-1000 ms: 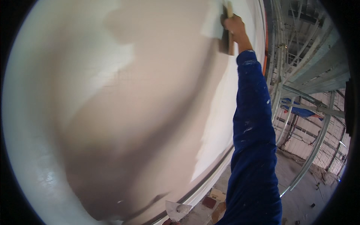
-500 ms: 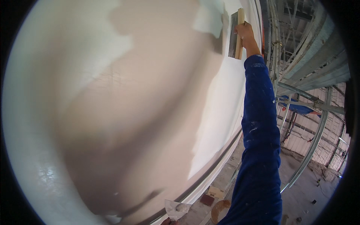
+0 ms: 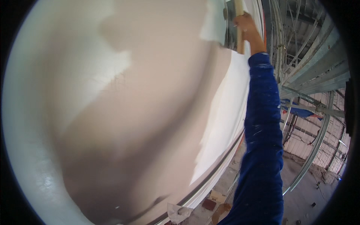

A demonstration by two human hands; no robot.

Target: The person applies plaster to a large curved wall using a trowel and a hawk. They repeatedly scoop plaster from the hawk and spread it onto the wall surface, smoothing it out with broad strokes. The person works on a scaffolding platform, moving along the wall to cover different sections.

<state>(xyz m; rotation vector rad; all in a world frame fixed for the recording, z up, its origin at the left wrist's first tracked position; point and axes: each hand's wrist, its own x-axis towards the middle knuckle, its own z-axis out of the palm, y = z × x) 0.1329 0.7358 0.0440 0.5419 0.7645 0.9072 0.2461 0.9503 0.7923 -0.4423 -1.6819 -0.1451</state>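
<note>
My right hand, at the far end of my outstretched arm, grips the pale wooden back of a wide steel putty blade. The blade is against the upper right part of a wall with smooth beige filler over white. At the lower edge a smaller, triangular putty knife stands with a dab of filler on its blade. My left hand is at the handle of this knife, almost wholly cut off by the picture's edge.
Metal scaffold tubes and overhead planks stand close on the right. Below lie a dark red box, a pale block and a round brownish container beside the wall's foot. Debris is scattered on the floor.
My right hand and the wide blade have moved up the wall, near the picture's top edge. The view has shifted slightly. The smaller putty knife sits a little lower in the picture.
</note>
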